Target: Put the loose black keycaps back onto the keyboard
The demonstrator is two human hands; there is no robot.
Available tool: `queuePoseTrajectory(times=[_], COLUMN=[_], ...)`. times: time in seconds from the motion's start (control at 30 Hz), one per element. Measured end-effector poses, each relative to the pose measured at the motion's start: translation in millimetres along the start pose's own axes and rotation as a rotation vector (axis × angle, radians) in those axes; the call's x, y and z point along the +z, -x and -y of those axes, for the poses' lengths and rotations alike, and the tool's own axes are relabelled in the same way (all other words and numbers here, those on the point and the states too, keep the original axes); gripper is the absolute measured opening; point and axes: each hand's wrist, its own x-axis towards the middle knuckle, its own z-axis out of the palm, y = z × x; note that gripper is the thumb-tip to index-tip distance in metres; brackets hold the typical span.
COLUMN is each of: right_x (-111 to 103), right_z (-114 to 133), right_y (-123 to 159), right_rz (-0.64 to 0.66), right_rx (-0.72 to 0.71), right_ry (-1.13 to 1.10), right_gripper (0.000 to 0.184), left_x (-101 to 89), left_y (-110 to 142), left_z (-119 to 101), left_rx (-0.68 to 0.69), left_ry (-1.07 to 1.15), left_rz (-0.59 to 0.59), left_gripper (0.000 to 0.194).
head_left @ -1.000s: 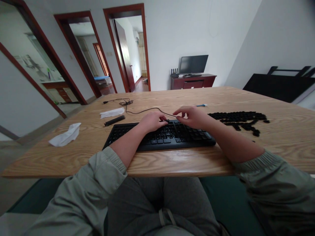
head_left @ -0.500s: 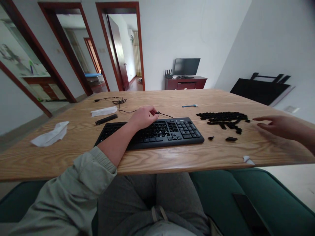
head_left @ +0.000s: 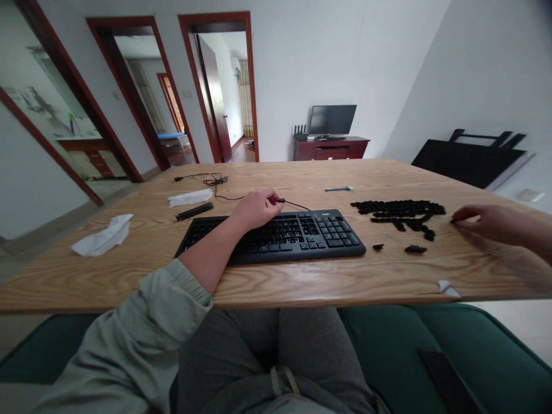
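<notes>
A black keyboard (head_left: pixel 297 259) lies on the wooden table, many of its key places without caps. My left hand (head_left: pixel 261 208) reaches over its back edge, thumb and fingers pinching a small black piece (head_left: pixel 282 200) too small to make out fully. The keyboard cable (head_left: pixel 297 205) runs behind that hand. Far to the right, my right hand (head_left: pixel 487 223) pinches a small black keycap (head_left: pixel 453 221) at the tabletop. Just left of it lie rows of loose black keycaps (head_left: pixel 397 207). Two larger black keycaps (head_left: pixel 416 249) (head_left: pixel 378 247) lie nearer the front edge.
A blue brush-like tool (head_left: pixel 338 188) lies behind the keyboard. On the left are a black strip (head_left: pixel 195 211), white tissues (head_left: pixel 103 236) (head_left: pixel 190 197) and the coiled cable (head_left: pixel 215 180). A white scrap (head_left: pixel 448 288) sits at the front edge. A dark phone-like slab (head_left: pixel 448 379) rests on the green seat.
My right hand has closed its fingers on a keycap at the right end of the rows. My left hand keeps its pinch over the keyboard. The view has shifted slightly.
</notes>
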Motion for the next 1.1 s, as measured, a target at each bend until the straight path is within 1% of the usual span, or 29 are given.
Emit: queuePoseTrajectory(times=[0.07,0.1,0.13,0.17,0.2,0.27,0.37,0.43,0.5,0.53,0.6,0.73,0.9,1.0,1.1], right_x=[-4.0,-5.0,-4.6,-2.2,2.7,19.6,55.4,76.5,90.2,94.3,98.7,104.1,112.4,113.6,112.0], right_z=[19.2,34.6,54.0,76.8,102.2,156.7,232.3,270.2,295.1,302.9,311.1,311.4,307.7,307.3,309.8], right_y=[5.6,9.9,15.5,22.5,30.6,48.7,74.2,86.6,94.6,97.2,100.6,105.3,108.0,108.3,110.5], right_rz=[0.071,0.095,0.071,0.075,0.098,0.235,0.53,0.66,0.735,0.758,0.784,0.805,0.775,0.765,0.704], right_rx=[0.039,0.054,0.053,0.009,-0.028,-0.083,-0.187,-0.187,-0.175,-0.173,-0.178,-0.202,-0.269,-0.346,-0.436], right_ry=[-0.007,-0.047,-0.129,-0.238,-0.37,-0.548,-0.848,-0.992,-1.05,-1.057,-1.057,-1.03,-0.962,-0.895,-0.793], right_gripper=[0.017,0.013,0.009,0.01,0.016,0.024,0.027,0.027,0.025,0.024,0.022,0.023,0.027,0.032,0.035], left_x=[-0.2,-0.1,0.0,0.2,0.4,0.4,-0.6,-1.9,-3.3,-3.7,-4.0,-1.9,0.3,0.2,-0.2], left_y=[0.0,0.0,0.2,0.5,1.0,2.7,6.6,9.1,10.7,11.1,11.1,10.1,10.1,10.2,9.9], left_z=[0.1,0.0,-0.3,-0.9,-2.0,-5.2,-11.0,-13.6,-14.4,-14.4,-14.2,-15.7,-18.2,-17.4,-17.0], left_rx=[0.008,0.016,0.026,0.039,0.052,0.082,0.162,0.224,0.252,0.25,0.237,0.222,0.209,0.207,0.203], left_ry=[0.006,0.009,0.011,0.011,0.009,0.009,0.05,0.097,0.126,0.13,0.129,0.126,0.118,0.112,0.092], left_rz=[0.003,0.006,0.01,0.014,0.018,0.025,0.036,0.045,0.048,0.048,0.047,0.051,0.054,0.041,0.038], left_gripper=[0.021,0.021,0.021,0.02,0.02,0.02,0.021,0.021,0.021,0.022,0.023,0.023,0.022,0.022,0.022])
